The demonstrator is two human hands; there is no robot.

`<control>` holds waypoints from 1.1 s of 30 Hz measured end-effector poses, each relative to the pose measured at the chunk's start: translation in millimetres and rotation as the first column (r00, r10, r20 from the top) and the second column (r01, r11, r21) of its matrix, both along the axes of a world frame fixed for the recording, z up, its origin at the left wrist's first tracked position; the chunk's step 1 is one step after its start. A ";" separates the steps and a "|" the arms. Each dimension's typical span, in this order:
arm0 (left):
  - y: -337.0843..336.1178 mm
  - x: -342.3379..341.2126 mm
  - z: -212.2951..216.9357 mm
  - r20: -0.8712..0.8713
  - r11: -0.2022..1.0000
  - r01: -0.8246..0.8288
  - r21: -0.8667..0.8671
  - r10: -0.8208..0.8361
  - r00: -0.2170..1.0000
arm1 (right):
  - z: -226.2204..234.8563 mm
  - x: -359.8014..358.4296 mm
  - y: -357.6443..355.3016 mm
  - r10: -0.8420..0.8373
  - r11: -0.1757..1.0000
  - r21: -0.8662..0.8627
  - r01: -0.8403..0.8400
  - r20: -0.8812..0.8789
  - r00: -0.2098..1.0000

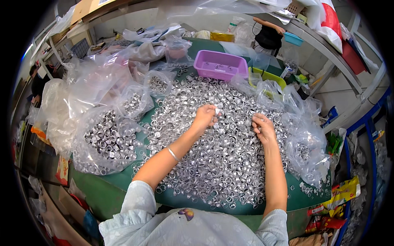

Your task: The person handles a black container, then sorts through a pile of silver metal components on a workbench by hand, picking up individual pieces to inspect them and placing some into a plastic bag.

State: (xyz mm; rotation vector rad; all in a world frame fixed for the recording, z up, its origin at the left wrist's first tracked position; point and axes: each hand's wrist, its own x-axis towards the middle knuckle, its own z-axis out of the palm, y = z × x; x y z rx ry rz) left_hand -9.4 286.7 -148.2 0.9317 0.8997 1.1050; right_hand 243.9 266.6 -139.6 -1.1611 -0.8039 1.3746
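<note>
A wide heap of loose silver-coloured metal rings (205, 164) covers the middle of the green table (172, 201). Above the heap, my left hand (205, 117) is closed in a pinch on a small bright silver ring, held between thumb and fingertips. To its right, my right hand (264, 128) hovers over the same heap with its fingers bent together. Whatever those fingertips hold is too small to make out against the rings behind. A silver bangle (173, 154) circles my left forearm.
A purple tub (221, 65) with a few rings stands beyond the heap, beside a lime-green tub (269, 78). Clear bags of rings (108, 137) crowd the left; more plastic bags (305, 147) lie right. Another person (269, 35) is at the back with a blue basin (293, 39).
</note>
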 end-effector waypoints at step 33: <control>3.9 -1.3 26.7 0.419 0.918 0.114 -0.379 0.060 0.906 | 28.9 21.5 -33.5 0.180 0.984 0.106 -0.145 -0.592 0.786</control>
